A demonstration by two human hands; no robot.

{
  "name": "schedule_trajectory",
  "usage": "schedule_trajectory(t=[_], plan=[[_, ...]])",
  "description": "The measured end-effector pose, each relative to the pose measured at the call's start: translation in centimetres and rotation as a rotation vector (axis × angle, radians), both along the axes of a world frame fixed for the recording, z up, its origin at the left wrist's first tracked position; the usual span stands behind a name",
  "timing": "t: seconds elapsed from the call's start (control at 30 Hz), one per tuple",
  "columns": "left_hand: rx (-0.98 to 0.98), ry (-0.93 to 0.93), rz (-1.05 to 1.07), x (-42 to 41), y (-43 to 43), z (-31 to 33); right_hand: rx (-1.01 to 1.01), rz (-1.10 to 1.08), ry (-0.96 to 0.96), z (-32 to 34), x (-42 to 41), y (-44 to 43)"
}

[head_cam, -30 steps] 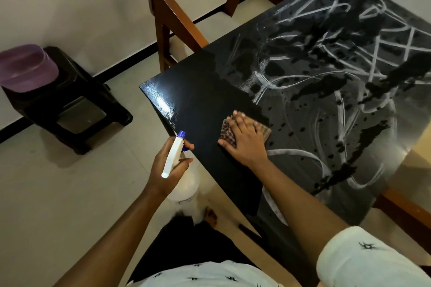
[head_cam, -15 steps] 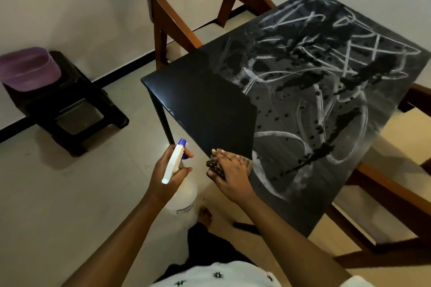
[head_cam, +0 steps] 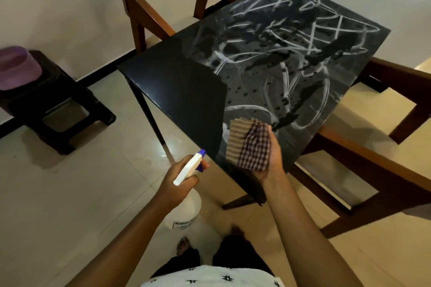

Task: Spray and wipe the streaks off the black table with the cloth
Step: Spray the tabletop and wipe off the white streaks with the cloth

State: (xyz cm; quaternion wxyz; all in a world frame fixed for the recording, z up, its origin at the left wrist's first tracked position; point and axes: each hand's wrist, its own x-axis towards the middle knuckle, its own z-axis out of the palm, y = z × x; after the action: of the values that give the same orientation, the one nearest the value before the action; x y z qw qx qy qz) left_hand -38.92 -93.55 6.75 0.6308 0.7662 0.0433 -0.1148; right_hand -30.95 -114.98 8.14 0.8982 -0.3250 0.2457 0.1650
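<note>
Cloth (head_cam: 253, 147) sits bunched in the upturned right hand (head_cam: 274, 158), which cradles it just above the near edge of the black table (head_cam: 182, 91), while the left hand (head_cam: 177, 184) beside it grips the spray bottle (head_cam: 189, 169) by the neck. Folding to a clean face seems wise, then pressing flat and wiping overlapping strokes into the streaks (head_cam: 291, 53) beyond the right hand.

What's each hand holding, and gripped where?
Left hand grips the spray bottle at its neck, a finger at the trigger. Right hand holds the folded cloth from beneath, cupped in its upturned palm.
</note>
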Motion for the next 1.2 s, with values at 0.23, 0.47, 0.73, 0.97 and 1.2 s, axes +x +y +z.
schedule_trajectory(t=[0.23, 0.47, 0.73, 0.97, 1.2], plan=[[0.098, 0.088, 0.097, -0.4, -5.8, -0.9, 0.049, -0.111, -0.029, 0.8, 1.3, -7.9], [0.231, 0.142, 0.173, -1.3, -10.0, -2.9, 0.115, -0.084, -0.130, -0.2, 2.9, -12.5], [0.262, 0.106, 0.286, -4.5, -9.9, -3.2, -0.138, -0.068, -0.075, 1.3, 4.1, -11.9], [0.207, 0.020, 0.377, -6.6, -9.1, -3.6, -1.015, 0.329, -0.822, -2.1, -0.3, -9.5], [0.191, 0.025, 0.462, -5.9, -9.1, -3.4, -1.710, 1.238, -1.589, -9.7, -1.3, -7.5]])
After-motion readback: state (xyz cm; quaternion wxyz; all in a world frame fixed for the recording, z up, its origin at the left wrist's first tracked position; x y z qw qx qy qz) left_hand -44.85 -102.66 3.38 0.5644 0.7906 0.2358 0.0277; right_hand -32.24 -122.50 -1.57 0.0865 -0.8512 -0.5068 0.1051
